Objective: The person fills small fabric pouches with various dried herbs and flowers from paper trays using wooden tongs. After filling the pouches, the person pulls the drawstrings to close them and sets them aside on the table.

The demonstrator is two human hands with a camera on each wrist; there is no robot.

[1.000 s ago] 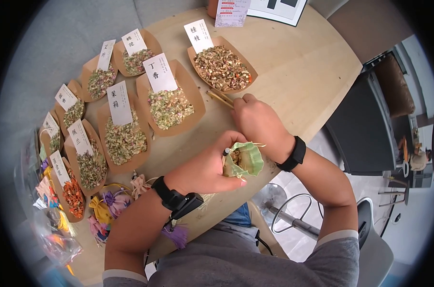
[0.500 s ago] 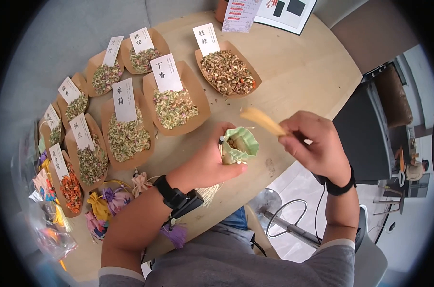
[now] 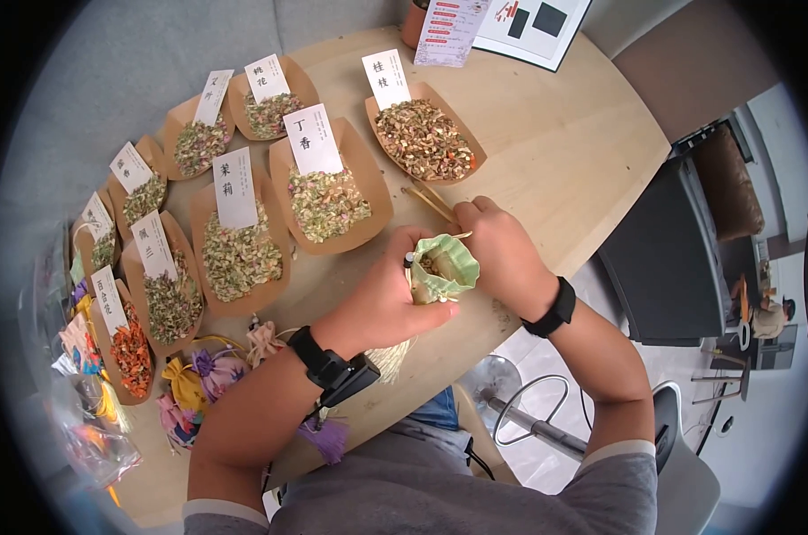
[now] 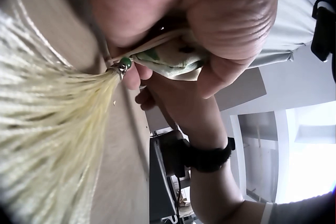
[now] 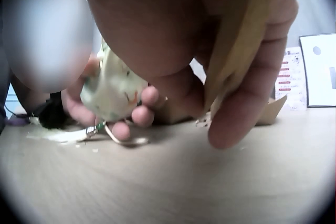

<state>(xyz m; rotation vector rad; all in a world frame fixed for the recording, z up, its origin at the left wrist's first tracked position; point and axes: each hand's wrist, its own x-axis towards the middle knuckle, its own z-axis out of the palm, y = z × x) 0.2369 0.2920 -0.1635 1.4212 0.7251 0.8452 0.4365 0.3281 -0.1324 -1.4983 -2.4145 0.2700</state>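
My left hand (image 3: 390, 299) grips a small light-green drawstring pouch (image 3: 457, 261) with its frilled mouth standing wide and dried herbs (image 3: 432, 266) visible inside. In the left wrist view the pouch's patterned cloth (image 4: 176, 58) bulges between the fingers, and a cream tassel (image 4: 58, 124) hangs from a green bead (image 4: 126, 62). My right hand (image 3: 502, 254) is close beside the pouch on its right, holding wooden tongs (image 3: 429, 203). Their two tips point up and left, just below the tray of brown chopped herbs (image 3: 422, 138). The right wrist view shows the tongs' wood (image 5: 239, 40) running through the fingers.
Several paper trays of dried herbs with labels line the left of the table (image 3: 546, 134), including a tray of orange pieces (image 3: 132, 361). Colourful sachets (image 3: 217, 374) lie at the near left. A printed card (image 3: 453, 31) and a framed sheet (image 3: 533, 27) stand at the back.
Half a second ago my right hand swung out to the right with the tongs; now it is back beside the pouch, much as one second ago. My left hand stays nearly still.
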